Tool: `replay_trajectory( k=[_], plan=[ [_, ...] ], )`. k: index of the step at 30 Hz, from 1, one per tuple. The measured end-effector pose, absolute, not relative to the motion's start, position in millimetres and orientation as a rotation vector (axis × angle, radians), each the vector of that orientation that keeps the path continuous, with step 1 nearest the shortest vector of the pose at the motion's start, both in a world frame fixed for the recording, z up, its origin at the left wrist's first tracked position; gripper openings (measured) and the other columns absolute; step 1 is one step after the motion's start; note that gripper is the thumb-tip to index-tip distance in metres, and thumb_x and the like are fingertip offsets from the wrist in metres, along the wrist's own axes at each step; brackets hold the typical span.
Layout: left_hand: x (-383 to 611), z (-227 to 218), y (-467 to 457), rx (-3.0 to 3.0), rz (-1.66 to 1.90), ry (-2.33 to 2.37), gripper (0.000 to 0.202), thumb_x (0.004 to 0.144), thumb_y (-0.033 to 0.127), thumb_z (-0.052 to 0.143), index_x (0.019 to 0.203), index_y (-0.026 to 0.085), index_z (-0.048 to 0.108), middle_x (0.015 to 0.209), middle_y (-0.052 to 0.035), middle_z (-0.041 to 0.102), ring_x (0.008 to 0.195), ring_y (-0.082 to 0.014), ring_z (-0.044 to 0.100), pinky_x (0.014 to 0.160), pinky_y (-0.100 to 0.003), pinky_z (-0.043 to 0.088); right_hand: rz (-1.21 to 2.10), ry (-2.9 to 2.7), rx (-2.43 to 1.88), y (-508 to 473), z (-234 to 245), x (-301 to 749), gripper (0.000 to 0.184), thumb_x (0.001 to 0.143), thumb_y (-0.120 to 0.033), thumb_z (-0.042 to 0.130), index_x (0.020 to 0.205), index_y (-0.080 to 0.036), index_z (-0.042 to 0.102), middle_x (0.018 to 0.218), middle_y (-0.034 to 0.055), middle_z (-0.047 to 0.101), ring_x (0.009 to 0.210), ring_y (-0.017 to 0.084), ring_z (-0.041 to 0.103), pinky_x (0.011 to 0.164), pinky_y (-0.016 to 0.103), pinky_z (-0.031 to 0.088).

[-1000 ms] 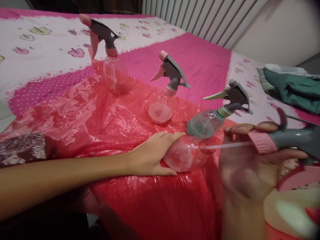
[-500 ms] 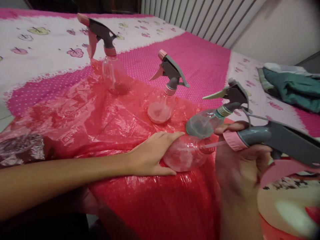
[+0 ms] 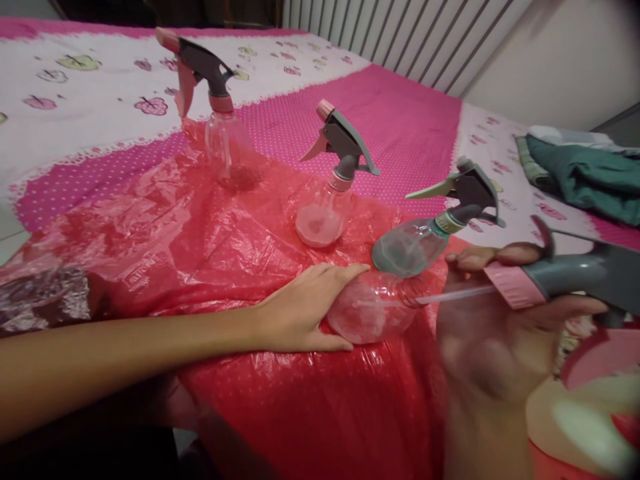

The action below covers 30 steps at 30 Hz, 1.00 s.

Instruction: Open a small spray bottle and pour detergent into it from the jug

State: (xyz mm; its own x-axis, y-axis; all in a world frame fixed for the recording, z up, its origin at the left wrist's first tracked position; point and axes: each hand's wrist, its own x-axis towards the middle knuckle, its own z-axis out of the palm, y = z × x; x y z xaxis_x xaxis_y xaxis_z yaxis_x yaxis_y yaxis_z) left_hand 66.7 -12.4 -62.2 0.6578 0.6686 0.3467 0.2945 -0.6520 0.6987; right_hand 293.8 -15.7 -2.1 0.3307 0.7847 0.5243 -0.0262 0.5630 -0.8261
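Observation:
My left hand point(image 3: 313, 307) is wrapped round the base of a clear pink bottle point(image 3: 367, 313), which lies on its side with its mouth to the right. In my right hand point(image 3: 495, 340) is a grey and pink spray head point(image 3: 565, 273), gripped by its pink collar and neck. Its thin dip tube point(image 3: 453, 295) runs leftward through the bottle's mouth, with the inner end still inside. Just behind leans a green spray bottle point(image 3: 410, 247). Farther back stand a pink spray bottle point(image 3: 323, 217) and another pink one point(image 3: 227, 147), both with spray heads on.
Red plastic sheeting point(image 3: 165, 220) lies under the bottles, over a pink and white patterned bedspread point(image 3: 345, 127). A crumpled shiny dark wrapper point(image 3: 45, 300) is at the left. Folded green cloth point(image 3: 590, 173) lies at the right, near the slatted panel point(image 3: 390, 40) and wall.
My right hand has moved right with the spray head, drawing more of the dip tube out of the bottle's mouth. My left hand and the bottle have stayed in place.

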Motion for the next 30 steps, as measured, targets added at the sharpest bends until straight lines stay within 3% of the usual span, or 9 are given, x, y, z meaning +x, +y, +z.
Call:
replay_trajectory(
  k=[4,14,19,25,30],
  plan=[
    [67,-62,-13,2.249,0.802,0.749,0.097,0.092,0.061,0.084,0.167,0.024,0.034,0.154,-0.0211,0.062,0.138,-0.0446,0.063,0.116,-0.065,0.052,0.646,-1.042,-0.806,-19,1,290,0.061,0.088,-0.077,0.077,0.090,-0.019,0.060,0.088,-0.0006,0.046,0.084,0.007,0.057,0.095,0.023,0.056],
    [68,-62,-11,2.247,0.805,0.739,0.098,0.092,0.063,0.084,0.168,0.024,0.035,0.155,-0.0217,0.062,0.139,-0.0448,0.063,0.117,-0.065,0.052,0.618,-1.255,-0.837,-26,-12,290,0.040,0.105,-0.061,0.064,0.105,-0.021,0.066,0.113,0.0021,0.061,0.100,0.010,0.064,0.116,0.032,0.053],
    [68,-62,-12,2.258,0.809,0.744,0.100,0.090,0.059,0.087,0.167,0.022,0.036,0.152,-0.0220,0.063,0.136,-0.0444,0.064,0.115,-0.064,0.053,0.566,-1.343,-0.888,-27,-16,297,0.034,0.105,-0.052,0.066,0.099,-0.019,0.061,0.105,0.0038,0.063,0.112,0.016,0.067,0.111,0.036,0.056],
    [69,-63,-12,2.271,0.806,0.756,0.101,0.089,0.059,0.088,0.167,0.020,0.035,0.149,-0.0228,0.064,0.132,-0.0448,0.065,0.112,-0.065,0.054,0.592,-1.181,-0.808,-20,-8,297,0.050,0.103,-0.071,0.061,0.097,-0.021,0.065,0.098,0.0008,0.058,0.095,0.010,0.063,0.103,0.030,0.057],
    [71,-63,-11,2.286,0.813,0.736,0.101,0.090,0.057,0.089,0.167,0.021,0.033,0.152,-0.0225,0.063,0.135,-0.0444,0.064,0.114,-0.064,0.054,0.636,-1.066,-0.791,-19,0,294,0.047,0.097,-0.071,0.070,0.094,-0.024,0.069,0.088,0.0001,0.050,0.087,0.009,0.060,0.101,0.027,0.057]
  ],
)
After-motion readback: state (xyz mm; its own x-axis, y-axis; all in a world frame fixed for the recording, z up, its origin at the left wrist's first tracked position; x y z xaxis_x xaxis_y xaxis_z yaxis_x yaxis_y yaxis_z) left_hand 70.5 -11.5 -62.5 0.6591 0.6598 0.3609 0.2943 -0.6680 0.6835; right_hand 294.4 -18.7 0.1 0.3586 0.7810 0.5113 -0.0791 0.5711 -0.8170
